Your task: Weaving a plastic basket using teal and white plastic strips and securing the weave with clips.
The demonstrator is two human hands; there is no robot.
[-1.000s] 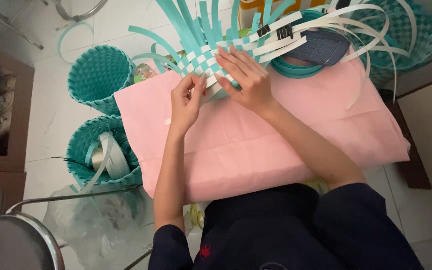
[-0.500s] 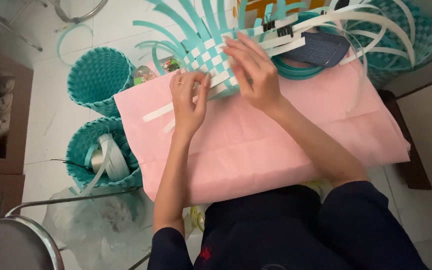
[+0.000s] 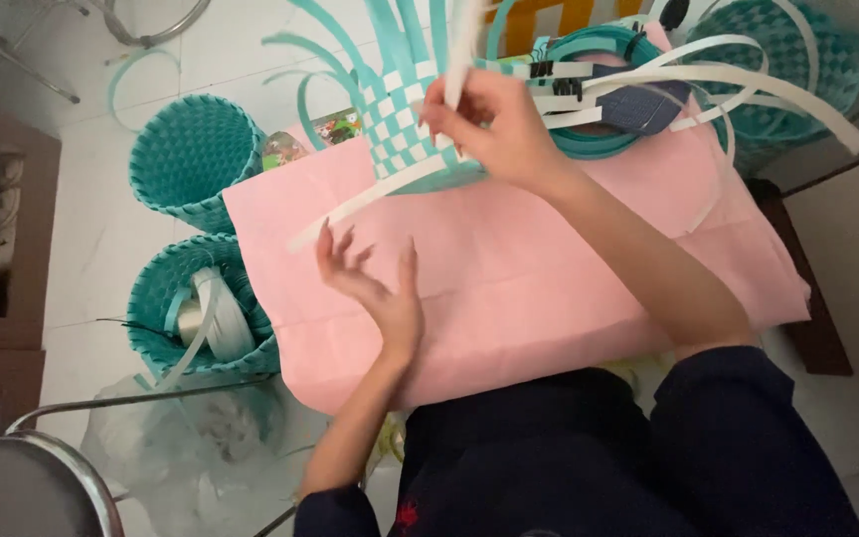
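A half-woven mat of teal and white plastic strips lies at the far edge of a pink sheet spread over my lap. My right hand is raised above the weave and pinches a white strip that stands upward. My left hand hovers over the pink sheet with fingers spread, holding nothing, just below a loose white strip that slants out of the weave. Black binder clips hold strips at the weave's right side.
Two teal woven baskets stand at left, one empty, one with rolls of strip. A third teal basket is at the top right. A metal chair is at the bottom left, and a wooden piece lines the left edge.
Both hands left the weave. My right hand rose with a white strip pulled upward. My left hand let go and drew back toward me, fingers opening.
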